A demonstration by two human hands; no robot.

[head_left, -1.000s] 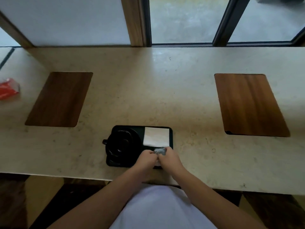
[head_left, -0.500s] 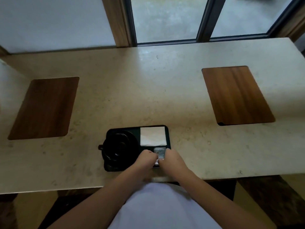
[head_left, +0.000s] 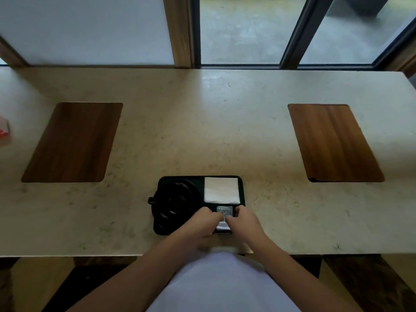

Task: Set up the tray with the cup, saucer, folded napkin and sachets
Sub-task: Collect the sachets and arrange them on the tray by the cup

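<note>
A black tray [head_left: 242, 190] lies on the stone counter near its front edge. On its left half stands a black cup [head_left: 174, 200] on a black saucer [head_left: 160, 218], handle pointing left. A folded white napkin [head_left: 221, 190] fills the tray's far right corner. Just below it lie small sachets [head_left: 224, 211], a grey one on top. My left hand [head_left: 203, 221] and my right hand [head_left: 244, 221] meet over the tray's near right corner, fingertips pinched on the sachets. The lower sachets are mostly hidden by my fingers.
Two dark wooden inlays sit in the counter, one at the left [head_left: 72, 143] and one at the right [head_left: 333, 143]. A red packet [head_left: 4, 131] shows at the far left edge. Windows with dark frames run behind the counter.
The head view swung right and then back, so the red packet is in view again. Both hands stay on the sachets at the tray's near right corner, shifting only slightly.
</note>
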